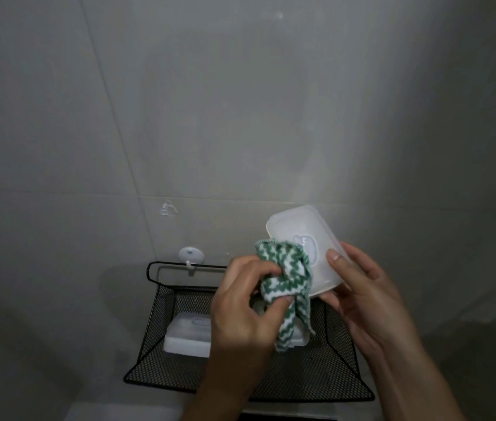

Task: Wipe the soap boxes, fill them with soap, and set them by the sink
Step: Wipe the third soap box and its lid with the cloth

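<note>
Clearly wiping: right hand grips 1 box tilted above the basket, left hand pinches the cloth against it; another box waits inside; next, probably rub the remaining faces

Showing are two translucent soap boxes (one in the basket), one green-and-white cloth, one black mesh basket, one wall hook.
</note>
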`<control>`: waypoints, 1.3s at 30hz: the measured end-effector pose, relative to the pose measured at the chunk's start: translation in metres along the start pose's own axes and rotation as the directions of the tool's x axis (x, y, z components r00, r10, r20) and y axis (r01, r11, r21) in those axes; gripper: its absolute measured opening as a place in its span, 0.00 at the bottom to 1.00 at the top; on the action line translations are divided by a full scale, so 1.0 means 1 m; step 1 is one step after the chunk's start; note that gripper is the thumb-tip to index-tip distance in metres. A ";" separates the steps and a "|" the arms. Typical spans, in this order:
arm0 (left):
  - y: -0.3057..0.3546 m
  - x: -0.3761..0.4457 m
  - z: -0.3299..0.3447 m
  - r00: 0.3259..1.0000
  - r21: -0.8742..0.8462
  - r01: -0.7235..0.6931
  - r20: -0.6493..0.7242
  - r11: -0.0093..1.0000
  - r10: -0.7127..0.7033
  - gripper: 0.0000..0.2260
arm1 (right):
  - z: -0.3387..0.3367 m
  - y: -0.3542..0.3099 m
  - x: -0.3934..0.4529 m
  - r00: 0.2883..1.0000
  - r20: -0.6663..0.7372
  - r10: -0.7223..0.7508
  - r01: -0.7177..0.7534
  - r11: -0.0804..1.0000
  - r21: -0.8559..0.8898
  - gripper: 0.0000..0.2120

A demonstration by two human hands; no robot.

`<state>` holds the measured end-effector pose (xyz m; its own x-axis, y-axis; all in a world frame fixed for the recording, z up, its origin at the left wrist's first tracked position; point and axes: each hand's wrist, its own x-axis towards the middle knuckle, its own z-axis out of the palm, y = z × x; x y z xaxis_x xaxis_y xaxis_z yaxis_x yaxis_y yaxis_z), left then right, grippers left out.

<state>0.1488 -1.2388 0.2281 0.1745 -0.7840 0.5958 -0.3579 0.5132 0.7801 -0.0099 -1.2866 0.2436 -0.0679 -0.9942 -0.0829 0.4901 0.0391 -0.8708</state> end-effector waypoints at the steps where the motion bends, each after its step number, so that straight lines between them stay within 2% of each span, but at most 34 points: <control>1: 0.000 0.000 0.000 1.000 0.007 -0.007 0.010 1.000 0.007 0.15 | -0.001 0.000 0.000 1.000 -0.006 0.000 0.000 1.000 -0.001 0.22; 6: 0.000 -0.003 0.002 0.991 0.129 -0.132 0.053 0.983 0.126 0.16 | -0.002 0.002 -0.002 1.000 0.002 -0.004 0.004 1.000 -0.011 0.19; 10: -0.003 -0.006 0.003 0.988 0.127 -0.151 0.046 0.980 0.146 0.18 | -0.002 0.001 -0.005 0.997 -0.001 -0.071 0.070 0.989 -0.127 0.24; 12: -0.004 -0.003 -0.002 0.993 0.060 -0.110 0.045 0.992 0.107 0.18 | -0.003 -0.002 -0.007 0.990 0.027 -0.137 0.139 0.953 -0.270 0.26; 15: -0.005 0.002 -0.011 0.998 -0.021 -0.002 0.063 1.000 0.003 0.18 | -0.005 -0.005 -0.007 0.970 0.136 -0.201 0.239 0.885 -0.399 0.20; 17: -0.002 0.006 -0.015 0.994 -0.062 0.091 0.058 0.994 -0.087 0.18 | -0.007 -0.006 -0.007 0.964 0.199 -0.176 0.248 0.863 -0.439 0.22; 21: -0.001 0.014 -0.023 0.966 -0.286 0.252 0.023 0.925 -0.257 0.19 | -0.011 -0.014 -0.011 0.927 0.356 -0.115 0.290 0.821 -0.491 0.26; 24: 0.002 0.021 -0.033 0.949 -0.358 0.289 -0.013 0.888 -0.314 0.14 | -0.016 -0.021 -0.014 0.877 0.479 -0.028 0.311 0.793 -0.523 0.29; 26: 0.004 0.026 -0.037 0.943 -0.362 0.309 -0.006 0.879 -0.334 0.13 | -0.015 -0.018 -0.014 0.874 0.485 -0.024 0.341 0.742 -0.578 0.35; 27: 0.005 0.028 -0.038 0.940 -0.363 0.322 0.008 0.874 -0.342 0.13 | -0.013 -0.015 -0.013 0.886 0.458 -0.074 0.375 0.696 -0.612 0.36; 30: 0.003 0.031 -0.039 0.931 -0.377 0.355 0.059 0.856 -0.360 0.11 | -0.003 -0.007 -0.012 0.895 0.367 -0.254 0.446 0.546 -0.709 0.32; 35: -0.004 0.034 -0.044 0.913 -0.420 0.396 0.088 0.817 -0.397 0.12 | -0.002 -0.009 -0.012 0.868 0.382 -0.317 0.489 0.414 -0.768 0.16; 37: -0.007 0.037 -0.045 0.913 -0.432 0.393 0.080 0.811 -0.400 0.10 | -0.001 -0.008 -0.012 0.891 0.351 -0.289 0.449 0.440 -0.778 0.08; 39: -0.008 0.040 -0.046 0.920 -0.404 0.377 0.061 0.833 -0.387 0.10 | 0.000 -0.006 -0.011 0.927 0.288 -0.242 0.376 0.552 -0.745 0.08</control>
<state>0.2010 -1.2579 0.2542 0.2433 -0.9412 0.2344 0.1381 0.2728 0.9521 -0.0122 -1.2763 0.2491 0.0684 -0.9594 0.2736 -0.4021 -0.2775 -0.8725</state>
